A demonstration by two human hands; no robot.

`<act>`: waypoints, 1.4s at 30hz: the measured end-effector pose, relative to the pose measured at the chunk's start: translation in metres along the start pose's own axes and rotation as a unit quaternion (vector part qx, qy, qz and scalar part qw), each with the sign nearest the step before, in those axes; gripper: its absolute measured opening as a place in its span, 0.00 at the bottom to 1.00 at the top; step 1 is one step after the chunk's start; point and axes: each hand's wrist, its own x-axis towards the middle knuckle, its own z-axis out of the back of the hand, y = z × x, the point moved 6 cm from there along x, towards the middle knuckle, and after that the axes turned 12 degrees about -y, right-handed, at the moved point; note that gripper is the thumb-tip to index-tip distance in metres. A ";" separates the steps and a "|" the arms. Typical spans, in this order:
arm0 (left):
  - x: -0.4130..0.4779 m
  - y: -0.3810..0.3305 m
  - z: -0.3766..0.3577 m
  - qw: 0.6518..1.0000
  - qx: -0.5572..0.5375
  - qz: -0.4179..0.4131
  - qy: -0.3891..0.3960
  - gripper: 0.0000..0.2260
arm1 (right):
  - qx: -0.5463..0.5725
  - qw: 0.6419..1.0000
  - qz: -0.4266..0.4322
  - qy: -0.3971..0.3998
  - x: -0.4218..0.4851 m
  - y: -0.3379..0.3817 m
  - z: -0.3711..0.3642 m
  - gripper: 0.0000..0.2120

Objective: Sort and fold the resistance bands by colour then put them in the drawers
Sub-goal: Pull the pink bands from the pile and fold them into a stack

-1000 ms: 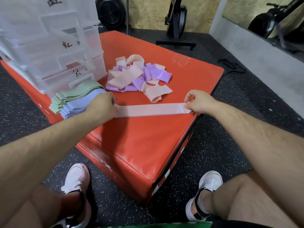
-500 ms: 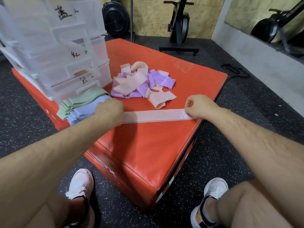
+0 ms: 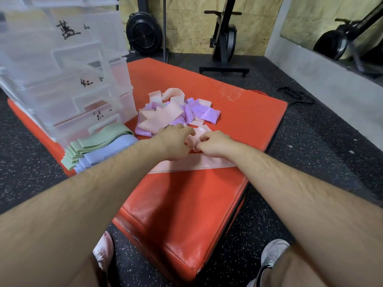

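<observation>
Fingers (image 3: 204, 138) of left hand (image 3: 176, 142) and right hand (image 3: 214, 147) curl in, pinching a crumpled peach band (image 3: 202, 130) between them. A flat pink band (image 3: 194, 163) lies under the wrists, reaching almost to the right edge of the smooth red pad (image 3: 186, 204) — the loose pink-purple pile (image 3: 176, 114) sits just behind.

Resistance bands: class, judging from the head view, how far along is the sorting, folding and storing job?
Done: a folded green stack and blue stack lie beside the drawer unit. In hand: the left hand and right hand pinch a loose pink band just behind a flat pink band. Left: the mixed pink and purple pile, plus putting the stacks into drawers.
</observation>
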 end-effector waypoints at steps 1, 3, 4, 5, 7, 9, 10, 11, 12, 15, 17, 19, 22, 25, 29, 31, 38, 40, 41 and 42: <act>0.002 -0.001 -0.003 1.000 -0.001 0.002 0.011 0.20 | 0.023 1.000 -0.006 0.005 0.001 0.001 -0.001 0.14; 0.004 -0.001 -0.006 1.000 0.005 0.004 0.028 0.20 | 0.062 0.998 -0.016 -0.001 0.001 0.003 -0.002 0.18; 0.005 0.000 -0.006 1.000 0.006 0.006 0.029 0.20 | 0.075 0.997 -0.015 -0.009 0.001 0.004 -0.001 0.21; 0.006 0.002 -0.006 1.000 0.003 0.010 0.028 0.20 | 0.083 0.996 -0.010 -0.019 0.002 0.005 -0.001 0.22; 0.008 0.008 -0.004 1.000 -0.010 0.021 0.020 0.19 | 0.073 0.997 0.002 -0.037 0.004 0.004 -0.001 0.24; 0.007 0.014 0.000 0.999 -0.023 0.031 0.008 0.18 | 0.038 0.997 0.015 -0.059 0.007 0.002 -0.001 0.21; 0.006 0.016 0.003 0.999 -0.029 0.034 0.003 0.17 | 0.026 0.997 0.023 -0.068 0.007 0.001 -0.001 0.22; 0.004 0.017 0.006 0.999 -0.034 0.036 0.000 0.16 | 0.018 0.997 0.030 -0.074 0.005 0.000 -0.001 0.24; 0.002 0.019 0.008 0.999 -0.037 0.039 -0.002 0.16 | 0.011 0.996 0.036 -0.076 0.003 0.001 0.000 0.26; -0.004 0.023 0.011 0.998 -0.041 0.049 0.002 0.16 | 0.000 0.995 0.043 -0.087 -0.005 0.005 0.001 0.27; -0.007 0.027 0.014 0.997 -0.050 0.057 -0.005 0.16 | -0.008 0.992 0.062 -0.109 -0.009 0.011 0.006 0.27; -0.010 0.030 0.019 0.996 -0.065 0.064 -0.022 0.17 | -0.012 0.988 0.089 -0.129 -0.012 0.018 0.010 0.27; -0.012 0.036 0.023 0.994 -0.081 0.075 -0.025 0.20 | 0.006 0.985 0.111 -0.130 -0.013 0.022 0.014 0.25; -0.014 0.043 0.023 0.993 -0.084 0.075 -0.022 0.21 | 0.034 0.978 0.148 -0.144 -0.010 0.024 0.017 0.20; -0.014 0.039 0.043 0.976 -0.173 0.052 -0.125 0.25 | 0.124 0.953 0.204 -0.185 -0.012 0.034 0.030 0.13; -0.014 0.041 0.051 0.948 -0.281 0.097 -0.113 0.35 | 0.166 0.947 0.211 -0.174 -0.015 0.038 0.034 0.13; -0.010 0.038 0.068 0.932 -0.319 0.082 -0.153 0.03 | 0.270 0.927 0.205 -0.163 -0.017 0.042 0.042 0.09; -0.010 0.037 0.066 0.920 -0.348 0.090 -0.157 0.07 | 0.292 0.921 0.201 -0.160 -0.018 0.043 0.044 0.09; -0.009 0.038 0.063 0.914 -0.366 0.102 -0.143 0.14 | 0.299 0.919 0.200 -0.161 -0.019 0.044 0.045 0.09; -0.010 0.039 0.060 0.905 -0.388 0.125 -0.119 0.21 | 0.304 0.918 0.197 -0.160 -0.019 0.045 0.046 0.09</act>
